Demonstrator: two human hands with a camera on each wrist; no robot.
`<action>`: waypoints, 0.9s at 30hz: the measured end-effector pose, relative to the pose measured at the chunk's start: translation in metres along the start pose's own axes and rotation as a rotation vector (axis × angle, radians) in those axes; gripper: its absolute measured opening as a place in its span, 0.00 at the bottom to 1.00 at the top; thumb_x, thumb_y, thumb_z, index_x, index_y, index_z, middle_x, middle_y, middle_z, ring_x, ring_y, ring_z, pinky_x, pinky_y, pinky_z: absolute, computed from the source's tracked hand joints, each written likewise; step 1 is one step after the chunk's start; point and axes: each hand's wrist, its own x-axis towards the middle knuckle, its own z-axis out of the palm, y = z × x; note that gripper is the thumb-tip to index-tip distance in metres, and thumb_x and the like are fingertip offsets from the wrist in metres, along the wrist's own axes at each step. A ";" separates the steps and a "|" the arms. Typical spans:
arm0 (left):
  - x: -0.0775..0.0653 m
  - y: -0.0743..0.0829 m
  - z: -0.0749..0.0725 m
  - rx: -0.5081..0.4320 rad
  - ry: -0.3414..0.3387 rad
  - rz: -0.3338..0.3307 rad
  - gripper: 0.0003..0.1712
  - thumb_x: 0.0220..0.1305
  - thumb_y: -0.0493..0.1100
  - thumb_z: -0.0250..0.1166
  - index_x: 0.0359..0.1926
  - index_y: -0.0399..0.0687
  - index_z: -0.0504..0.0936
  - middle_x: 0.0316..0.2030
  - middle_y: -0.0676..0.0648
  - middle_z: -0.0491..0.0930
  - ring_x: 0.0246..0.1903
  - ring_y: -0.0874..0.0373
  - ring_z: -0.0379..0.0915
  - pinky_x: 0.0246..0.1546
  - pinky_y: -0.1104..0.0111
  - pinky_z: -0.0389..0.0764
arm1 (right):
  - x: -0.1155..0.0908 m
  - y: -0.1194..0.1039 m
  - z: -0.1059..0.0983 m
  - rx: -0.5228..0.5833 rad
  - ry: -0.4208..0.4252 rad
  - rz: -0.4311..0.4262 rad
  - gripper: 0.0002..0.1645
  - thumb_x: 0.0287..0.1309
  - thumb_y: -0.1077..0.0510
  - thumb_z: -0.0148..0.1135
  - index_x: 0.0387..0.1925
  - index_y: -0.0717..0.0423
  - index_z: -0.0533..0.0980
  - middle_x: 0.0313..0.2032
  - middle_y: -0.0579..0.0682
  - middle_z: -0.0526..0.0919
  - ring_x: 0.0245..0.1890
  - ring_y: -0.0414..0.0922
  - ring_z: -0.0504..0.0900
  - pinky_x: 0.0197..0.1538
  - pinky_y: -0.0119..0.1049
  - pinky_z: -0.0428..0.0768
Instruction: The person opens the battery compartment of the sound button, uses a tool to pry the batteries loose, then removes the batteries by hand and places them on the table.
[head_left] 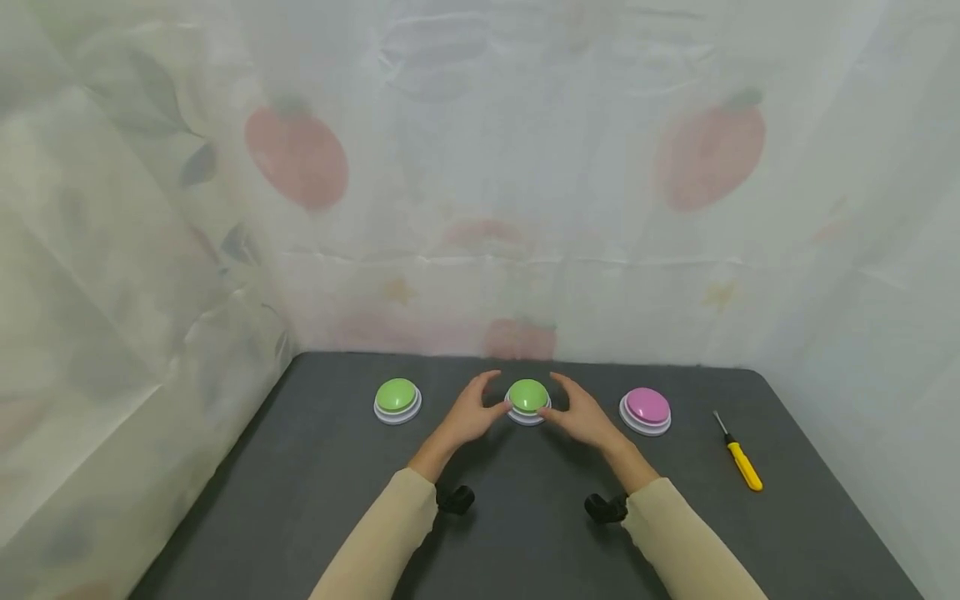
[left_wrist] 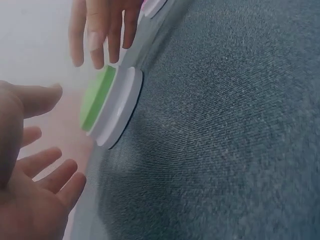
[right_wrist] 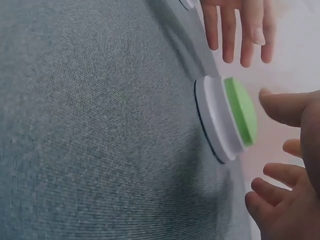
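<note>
A round push button with a green dome [head_left: 528, 395] on a white base sits at the middle of the table's far side. On its left my left hand [head_left: 473, 410] hovers with spread fingers, and my right hand [head_left: 582, 414] mirrors it on the right. Both wrist views show gaps between the hands and the green button [left_wrist: 112, 107]. The right wrist view shows the thumb [right_wrist: 282, 107] a short way off the dome. Neither hand holds anything.
Another green button [head_left: 396, 398] lies to the left, and a pink button [head_left: 647, 409] to the right. Farther right is a screwdriver [head_left: 742, 463] with a yellow handle. The dark table [head_left: 315, 500] ends at a printed white curtain [head_left: 510, 275] behind and on both sides.
</note>
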 end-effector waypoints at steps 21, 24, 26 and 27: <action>0.008 -0.011 0.024 -0.087 -0.054 -0.073 0.35 0.66 0.39 0.70 0.70 0.35 0.69 0.63 0.35 0.75 0.59 0.42 0.75 0.55 0.53 0.78 | 0.008 0.008 0.030 0.232 0.056 -0.009 0.38 0.56 0.65 0.74 0.66 0.72 0.69 0.62 0.69 0.75 0.62 0.61 0.76 0.61 0.52 0.75; 0.007 -0.009 0.024 -0.081 -0.044 -0.078 0.33 0.66 0.38 0.70 0.70 0.36 0.71 0.62 0.35 0.76 0.58 0.42 0.76 0.55 0.53 0.78 | 0.006 0.007 0.031 0.244 0.074 0.000 0.38 0.55 0.64 0.74 0.66 0.71 0.70 0.62 0.68 0.76 0.61 0.61 0.77 0.60 0.52 0.76; 0.006 -0.007 0.023 -0.084 -0.044 -0.073 0.33 0.66 0.38 0.70 0.69 0.36 0.71 0.61 0.35 0.76 0.57 0.42 0.76 0.54 0.52 0.78 | 0.005 0.005 0.030 0.245 0.079 0.006 0.38 0.55 0.64 0.74 0.66 0.71 0.70 0.62 0.68 0.76 0.60 0.61 0.78 0.59 0.51 0.77; 0.005 -0.006 0.022 -0.084 -0.045 -0.071 0.33 0.66 0.38 0.70 0.69 0.37 0.72 0.61 0.36 0.76 0.57 0.42 0.76 0.54 0.52 0.78 | 0.005 0.005 0.029 0.249 0.080 0.009 0.38 0.55 0.64 0.74 0.66 0.71 0.70 0.62 0.68 0.76 0.60 0.61 0.78 0.59 0.51 0.77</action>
